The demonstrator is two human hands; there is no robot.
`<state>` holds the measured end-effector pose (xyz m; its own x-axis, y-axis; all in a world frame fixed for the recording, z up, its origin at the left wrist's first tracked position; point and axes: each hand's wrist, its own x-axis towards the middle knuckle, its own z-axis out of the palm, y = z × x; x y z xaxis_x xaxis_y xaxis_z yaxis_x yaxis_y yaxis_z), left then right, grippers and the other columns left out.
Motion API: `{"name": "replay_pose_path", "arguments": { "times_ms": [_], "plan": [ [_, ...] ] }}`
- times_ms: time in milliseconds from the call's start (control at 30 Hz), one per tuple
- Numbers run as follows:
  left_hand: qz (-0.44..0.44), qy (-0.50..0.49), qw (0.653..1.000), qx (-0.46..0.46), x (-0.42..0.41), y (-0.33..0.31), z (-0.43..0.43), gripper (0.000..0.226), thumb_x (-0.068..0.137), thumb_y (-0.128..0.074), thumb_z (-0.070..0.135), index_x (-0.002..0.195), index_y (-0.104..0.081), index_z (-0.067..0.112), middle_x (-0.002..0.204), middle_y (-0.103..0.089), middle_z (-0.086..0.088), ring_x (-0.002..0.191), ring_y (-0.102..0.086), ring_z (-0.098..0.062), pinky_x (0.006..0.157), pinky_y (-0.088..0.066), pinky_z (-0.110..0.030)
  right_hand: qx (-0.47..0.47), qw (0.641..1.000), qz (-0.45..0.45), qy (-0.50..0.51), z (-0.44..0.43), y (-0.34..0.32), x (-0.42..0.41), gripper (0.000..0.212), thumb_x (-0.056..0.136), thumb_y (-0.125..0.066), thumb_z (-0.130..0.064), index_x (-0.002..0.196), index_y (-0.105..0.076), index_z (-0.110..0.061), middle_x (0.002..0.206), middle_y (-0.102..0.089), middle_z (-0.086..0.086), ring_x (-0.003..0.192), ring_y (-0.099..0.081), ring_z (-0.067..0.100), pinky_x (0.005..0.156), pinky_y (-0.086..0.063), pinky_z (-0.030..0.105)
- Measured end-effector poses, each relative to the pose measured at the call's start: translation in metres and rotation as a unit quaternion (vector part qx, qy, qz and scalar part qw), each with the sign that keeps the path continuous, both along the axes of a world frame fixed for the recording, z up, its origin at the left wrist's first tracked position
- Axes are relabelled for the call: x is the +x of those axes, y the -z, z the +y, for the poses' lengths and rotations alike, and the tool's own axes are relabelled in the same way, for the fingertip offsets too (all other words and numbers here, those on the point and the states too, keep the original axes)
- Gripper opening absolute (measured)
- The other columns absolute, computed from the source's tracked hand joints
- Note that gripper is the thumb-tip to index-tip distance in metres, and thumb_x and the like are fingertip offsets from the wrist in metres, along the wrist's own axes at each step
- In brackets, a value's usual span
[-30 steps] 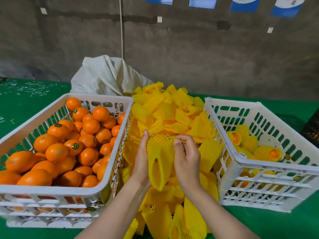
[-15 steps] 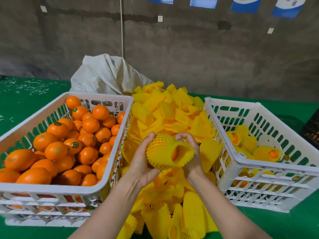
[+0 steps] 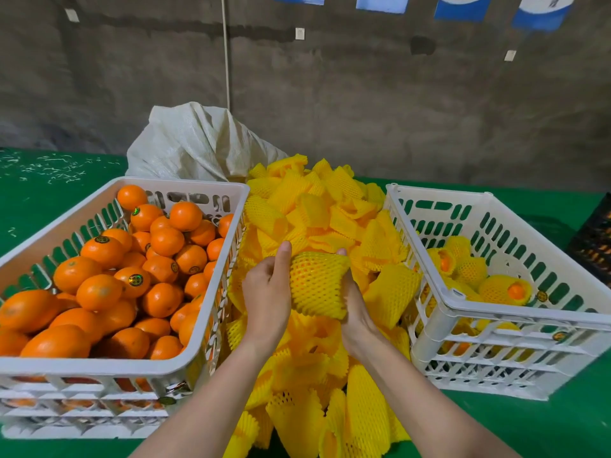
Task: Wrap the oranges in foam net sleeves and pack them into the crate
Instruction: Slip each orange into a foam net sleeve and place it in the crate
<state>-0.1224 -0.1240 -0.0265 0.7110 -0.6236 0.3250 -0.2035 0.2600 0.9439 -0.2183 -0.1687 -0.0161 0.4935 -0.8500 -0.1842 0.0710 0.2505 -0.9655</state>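
Between both hands sits an orange wrapped in a yellow foam net sleeve, held above the heap of loose sleeves. My left hand grips its left side with the thumb up along the top. On the right side my right hand cups it from beneath, fingertips showing at the top edge. The orange shows only faintly through the mesh. A white crate at left is full of bare oranges. The white crate at right holds several wrapped oranges.
A white woven sack lies behind the sleeve heap. Everything stands on a green table against a grey wall. A dark crate shows at the far right edge.
The limp sleeve was pulled over an orange, and the wrapped fruit has been turned so its open end no longer faces right. Both hands stay closed around it.
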Motion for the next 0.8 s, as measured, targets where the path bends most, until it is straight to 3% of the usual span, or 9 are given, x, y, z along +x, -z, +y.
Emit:
{"name": "replay_pose_path", "arguments": {
  "times_ms": [67,133,200,300,367,500,567,667,800],
  "plan": [
    [-0.063,-0.051,0.997,0.014,0.003,0.002,-0.003,0.05,0.086,-0.047,0.05,0.052,-0.03,0.018,0.047,-0.025,0.008,0.044,-0.027,-0.009,0.047,-0.017,-0.025,-0.032,0.998,0.048,0.025,0.001,0.004,0.003,0.086,0.064,-0.028,-0.079,0.123,-0.057,-0.024,0.118,-0.065,0.001,0.11,-0.06,0.019,0.097,-0.047,0.038],
    [-0.059,-0.07,0.996,0.021,0.002,0.005,-0.006,0.049,0.089,-0.05,0.045,0.054,-0.03,0.017,0.049,-0.026,0.006,0.044,-0.027,-0.008,0.047,-0.019,-0.025,-0.015,0.998,0.043,0.037,0.002,0.004,0.005,0.103,0.049,-0.033,-0.085,0.13,-0.05,-0.024,0.128,-0.057,0.004,0.116,-0.054,0.025,0.101,-0.043,0.045],
    [0.016,-0.038,0.999,0.026,0.002,0.01,-0.009,0.049,0.09,-0.05,0.043,0.056,-0.033,0.013,0.051,-0.029,-0.003,0.049,-0.029,-0.013,0.052,-0.025,-0.033,0.012,0.998,0.029,0.053,0.002,0.003,0.007,0.084,0.055,-0.041,-0.082,0.116,-0.057,-0.026,0.121,-0.062,0.004,0.109,-0.058,0.023,0.096,-0.046,0.043],
    [0.184,0.077,0.98,0.017,0.004,0.014,-0.012,0.047,0.086,-0.047,0.048,0.067,-0.053,0.005,0.061,-0.05,-0.016,0.058,-0.048,-0.027,0.056,-0.041,-0.035,0.089,0.992,-0.054,0.076,-0.007,0.006,0.007,0.031,0.082,-0.054,-0.054,0.082,-0.066,-0.026,0.09,-0.073,0.001,0.086,-0.066,0.019,0.08,-0.051,0.036],
    [0.246,0.139,0.959,0.023,0.009,0.015,-0.012,0.048,0.084,-0.047,0.048,0.075,-0.062,0.003,0.072,-0.071,-0.008,0.069,-0.068,-0.023,0.059,-0.055,-0.028,0.125,0.985,-0.1,0.068,-0.012,0.009,0.006,0.027,0.089,-0.051,-0.045,0.084,-0.069,-0.024,0.084,-0.073,-0.001,0.078,-0.066,0.016,0.073,-0.049,0.032],
    [0.26,0.194,0.945,0.046,0.016,0.014,-0.012,0.053,0.078,-0.048,0.053,0.094,-0.066,0.006,0.089,-0.075,-0.008,0.087,-0.071,-0.022,0.069,-0.059,-0.033,0.177,0.974,-0.135,0.046,-0.012,0.009,0.003,0.03,0.091,-0.044,-0.048,0.093,-0.064,-0.025,0.083,-0.071,0.002,0.084,-0.061,0.023,0.073,-0.044,0.032],
    [0.235,0.19,0.952,0.057,0.017,0.014,-0.013,0.051,0.078,-0.047,0.053,0.087,-0.067,0.007,0.082,-0.074,-0.006,0.08,-0.072,-0.019,0.065,-0.058,-0.029,0.19,0.972,-0.134,0.032,-0.009,0.007,0.002,0.035,0.089,-0.044,-0.05,0.095,-0.065,-0.023,0.086,-0.071,0.005,0.086,-0.059,0.025,0.072,-0.042,0.032],
    [0.193,0.171,0.964,0.058,0.014,0.008,-0.01,0.049,0.084,-0.045,0.049,0.054,-0.064,0.015,0.054,-0.066,0.002,0.053,-0.065,-0.007,0.048,-0.05,-0.018,0.198,0.971,-0.136,0.018,-0.005,0.007,0.002,0.041,0.087,-0.044,-0.051,0.113,-0.06,-0.024,0.104,-0.066,0.008,0.095,-0.056,0.026,0.072,-0.04,0.032],
    [0.185,0.168,0.965,0.084,0.015,0.006,-0.011,0.049,0.083,-0.047,0.051,0.061,-0.057,0.008,0.056,-0.063,-0.003,0.058,-0.061,-0.016,0.053,-0.049,-0.022,0.188,0.973,-0.133,0.011,-0.003,0.007,0.002,0.033,0.087,-0.045,-0.049,0.108,-0.058,-0.028,0.091,-0.065,0.004,0.084,-0.055,0.022,0.067,-0.037,0.03]
  ]
}}
